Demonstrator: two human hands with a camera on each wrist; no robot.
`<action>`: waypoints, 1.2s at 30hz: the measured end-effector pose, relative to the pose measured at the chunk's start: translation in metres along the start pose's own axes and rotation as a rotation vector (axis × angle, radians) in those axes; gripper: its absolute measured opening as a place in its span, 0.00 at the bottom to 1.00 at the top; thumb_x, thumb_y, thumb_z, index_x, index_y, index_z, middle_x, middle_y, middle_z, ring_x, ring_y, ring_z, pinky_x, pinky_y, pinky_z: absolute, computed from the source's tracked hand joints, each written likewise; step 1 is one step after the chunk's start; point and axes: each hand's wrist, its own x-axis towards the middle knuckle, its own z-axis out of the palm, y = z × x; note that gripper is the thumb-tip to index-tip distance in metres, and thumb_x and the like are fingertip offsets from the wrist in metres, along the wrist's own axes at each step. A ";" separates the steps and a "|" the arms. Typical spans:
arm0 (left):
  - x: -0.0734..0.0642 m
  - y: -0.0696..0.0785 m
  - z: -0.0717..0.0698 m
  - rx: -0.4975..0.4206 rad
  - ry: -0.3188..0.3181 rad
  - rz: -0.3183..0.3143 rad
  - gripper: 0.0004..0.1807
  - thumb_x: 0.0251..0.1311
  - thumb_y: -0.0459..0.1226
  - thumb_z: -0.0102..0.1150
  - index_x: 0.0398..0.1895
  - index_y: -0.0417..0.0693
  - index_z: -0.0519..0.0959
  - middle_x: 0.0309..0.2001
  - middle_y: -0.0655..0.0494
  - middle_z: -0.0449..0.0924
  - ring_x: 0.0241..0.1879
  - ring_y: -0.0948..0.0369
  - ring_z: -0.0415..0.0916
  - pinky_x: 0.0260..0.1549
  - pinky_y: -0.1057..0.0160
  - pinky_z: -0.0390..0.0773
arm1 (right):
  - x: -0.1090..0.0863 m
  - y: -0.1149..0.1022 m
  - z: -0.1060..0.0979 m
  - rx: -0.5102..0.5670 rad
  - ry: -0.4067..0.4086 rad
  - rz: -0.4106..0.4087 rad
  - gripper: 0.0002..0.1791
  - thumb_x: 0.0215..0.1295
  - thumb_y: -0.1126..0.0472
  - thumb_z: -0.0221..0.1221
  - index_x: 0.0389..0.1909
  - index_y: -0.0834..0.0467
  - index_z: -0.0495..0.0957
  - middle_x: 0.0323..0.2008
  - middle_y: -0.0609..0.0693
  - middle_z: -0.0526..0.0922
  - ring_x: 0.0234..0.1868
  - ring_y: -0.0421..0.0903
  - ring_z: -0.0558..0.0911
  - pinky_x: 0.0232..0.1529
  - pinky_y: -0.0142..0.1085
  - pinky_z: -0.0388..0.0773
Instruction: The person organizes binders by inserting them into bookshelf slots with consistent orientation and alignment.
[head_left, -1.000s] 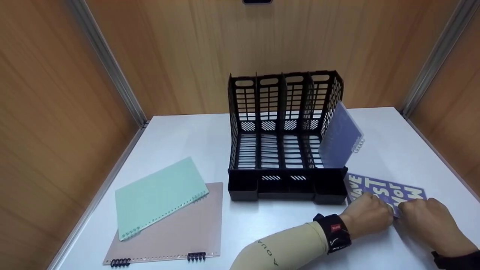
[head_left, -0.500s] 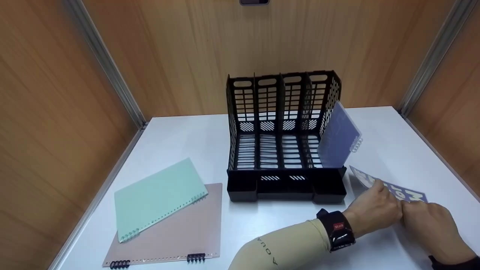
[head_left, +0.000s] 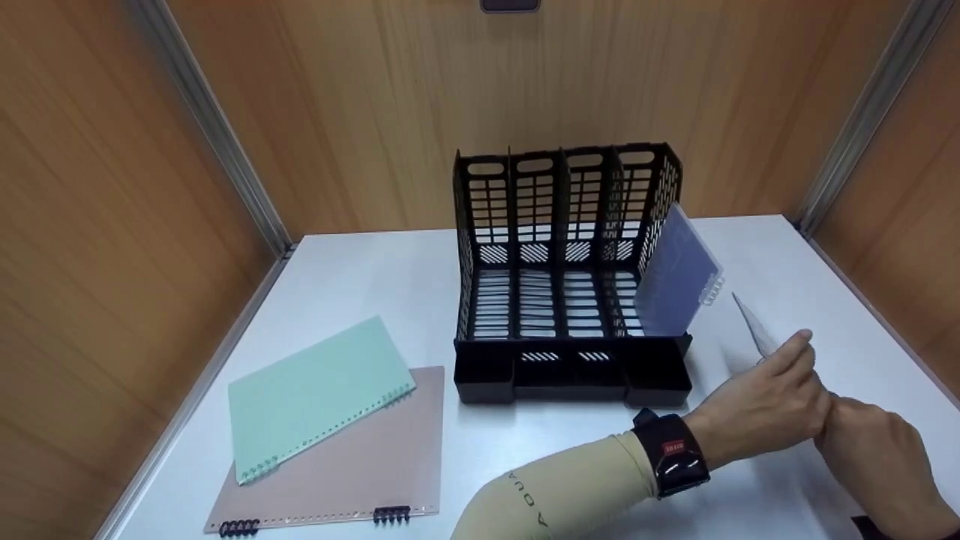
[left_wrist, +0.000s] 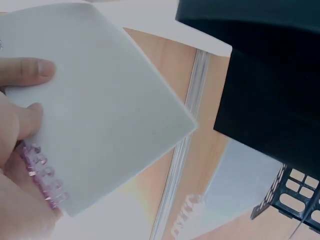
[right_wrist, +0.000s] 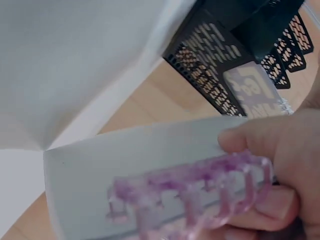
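Observation:
Both hands hold a notebook with a grey-white face (left_wrist: 110, 110) and purple binding rings (left_wrist: 45, 175). In the head view only a thin, pale part of the notebook (head_left: 756, 330) shows, tilted up off the table beyond the hands; the rest is hidden behind them. My left hand (head_left: 769, 412) grips it with the index finger pointing up and forward. Right beside it, my right hand (head_left: 877, 457) grips the same notebook with curled fingers. In the right wrist view, a thumb and fingers pinch it near the rings (right_wrist: 200, 180).
A black file rack (head_left: 570, 375) with several compartments stands in the middle. A purple notebook (head_left: 675, 277) leans in its rightmost compartment, its clear rings facing outward. At left, a green notebook (head_left: 322, 390) overlaps a pink one (head_left: 360, 480). Wooden walls (head_left: 360, 112) enclose the table.
The notebook in my hands has tipped from nearly flat, lettered cover showing, to steeply tilted and almost edge-on. My hands have drawn together, the left one rising slightly and shifting right.

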 end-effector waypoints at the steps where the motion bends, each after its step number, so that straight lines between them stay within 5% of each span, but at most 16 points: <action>1: -0.002 -0.002 -0.002 -0.001 0.034 0.000 0.28 0.76 0.31 0.26 0.60 0.53 0.80 0.57 0.55 0.83 0.68 0.45 0.69 0.76 0.41 0.46 | 0.000 -0.001 -0.001 0.014 0.006 0.013 0.24 0.40 0.83 0.70 0.11 0.59 0.66 0.10 0.43 0.58 0.12 0.37 0.57 0.11 0.29 0.56; 6: -0.019 -0.024 -0.022 -0.023 0.262 0.006 0.30 0.76 0.26 0.21 0.66 0.47 0.75 0.71 0.46 0.71 0.75 0.48 0.60 0.76 0.47 0.48 | 0.001 -0.003 -0.004 0.089 0.048 0.097 0.16 0.39 0.85 0.69 0.16 0.68 0.72 0.09 0.46 0.66 0.11 0.38 0.62 0.12 0.30 0.59; 9: -0.032 -0.038 -0.029 -0.034 0.407 -0.015 0.27 0.78 0.28 0.25 0.65 0.47 0.76 0.71 0.45 0.71 0.72 0.50 0.66 0.75 0.49 0.55 | 0.006 -0.004 -0.007 0.096 0.114 0.102 0.14 0.48 0.84 0.65 0.18 0.67 0.73 0.08 0.47 0.67 0.10 0.36 0.60 0.11 0.28 0.58; 12: -0.046 -0.049 -0.022 -0.054 0.479 -0.088 0.24 0.79 0.33 0.31 0.65 0.49 0.77 0.70 0.45 0.73 0.70 0.50 0.68 0.74 0.49 0.57 | 0.011 -0.003 -0.010 0.098 0.200 0.074 0.13 0.59 0.78 0.62 0.17 0.69 0.73 0.07 0.49 0.67 0.08 0.30 0.57 0.07 0.24 0.55; 18: -0.078 -0.078 -0.006 -0.197 0.475 -0.340 0.22 0.73 0.40 0.42 0.63 0.48 0.78 0.67 0.47 0.76 0.68 0.51 0.70 0.75 0.50 0.54 | 0.022 -0.005 -0.016 0.163 0.315 0.128 0.23 0.70 0.68 0.55 0.17 0.81 0.74 0.07 0.68 0.72 0.07 0.23 0.55 0.03 0.22 0.50; 23: -0.112 -0.111 0.006 -0.417 0.538 -0.644 0.18 0.66 0.38 0.57 0.57 0.43 0.80 0.61 0.45 0.80 0.62 0.52 0.75 0.71 0.53 0.62 | 0.032 -0.011 -0.019 0.220 0.353 0.209 0.23 0.70 0.66 0.55 0.28 0.88 0.76 0.24 0.83 0.76 0.02 0.61 0.71 0.04 0.20 0.48; 25: -0.128 -0.124 0.011 -0.467 0.532 -0.754 0.18 0.65 0.38 0.59 0.56 0.41 0.79 0.59 0.44 0.81 0.60 0.52 0.76 0.68 0.54 0.67 | 0.036 -0.012 -0.019 0.234 0.389 0.188 0.22 0.69 0.67 0.55 0.31 0.89 0.76 0.28 0.85 0.76 0.09 0.74 0.74 0.06 0.18 0.49; 30: -0.175 -0.153 0.023 -0.520 0.405 -1.018 0.22 0.69 0.41 0.56 0.60 0.37 0.76 0.60 0.41 0.80 0.59 0.49 0.77 0.61 0.51 0.75 | 0.049 -0.017 -0.024 0.277 0.495 0.156 0.19 0.67 0.69 0.55 0.41 0.88 0.76 0.30 0.83 0.78 0.18 0.82 0.76 0.15 0.12 0.53; 33: -0.201 -0.165 0.030 -0.540 0.296 -1.170 0.27 0.69 0.43 0.56 0.64 0.34 0.73 0.61 0.38 0.79 0.59 0.46 0.77 0.58 0.47 0.77 | 0.058 -0.022 -0.029 0.316 0.535 0.168 0.21 0.69 0.68 0.55 0.55 0.82 0.74 0.40 0.79 0.82 0.30 0.81 0.81 0.29 0.09 0.62; 36: -0.222 -0.173 0.038 -0.533 0.158 -1.270 0.31 0.69 0.45 0.58 0.67 0.31 0.70 0.61 0.36 0.77 0.57 0.43 0.78 0.53 0.45 0.79 | 0.068 -0.025 -0.035 0.365 0.584 0.172 0.25 0.71 0.65 0.55 0.66 0.72 0.69 0.53 0.73 0.81 0.48 0.73 0.83 0.53 0.17 0.68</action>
